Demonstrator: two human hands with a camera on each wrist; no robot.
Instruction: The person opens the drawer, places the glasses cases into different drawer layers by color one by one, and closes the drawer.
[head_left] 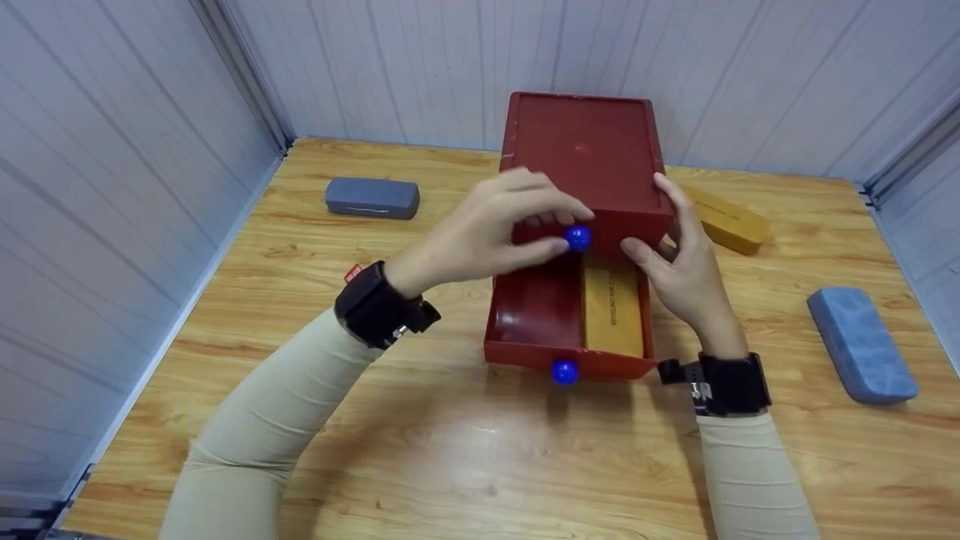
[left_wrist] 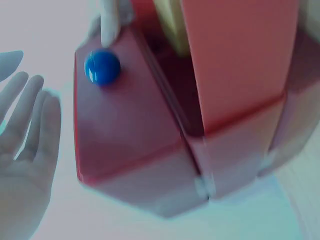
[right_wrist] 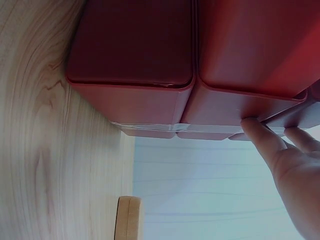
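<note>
A red two-drawer box [head_left: 581, 146] stands at the back middle of a wooden table [head_left: 420, 450]. Its lower drawer [head_left: 529, 311] is pulled out, with a blue knob [head_left: 564, 371] and a tan case [head_left: 613, 307] lying in its right half. My left hand [head_left: 495, 232] hovers at the upper drawer's blue knob [head_left: 577, 238], fingers arched over it; in the blurred left wrist view the fingers [left_wrist: 25, 150] look relaxed and apart from the knob [left_wrist: 102, 67]. My right hand [head_left: 686, 270] rests with straight fingers on the box's right side [right_wrist: 140, 45], fingertips [right_wrist: 257, 131] touching its edge.
A grey case [head_left: 371, 197] lies at the back left. Behind the box on the right is a tan case [head_left: 731, 219], and a blue case [head_left: 861, 343] lies at the right edge. Pale panel walls close the table on three sides.
</note>
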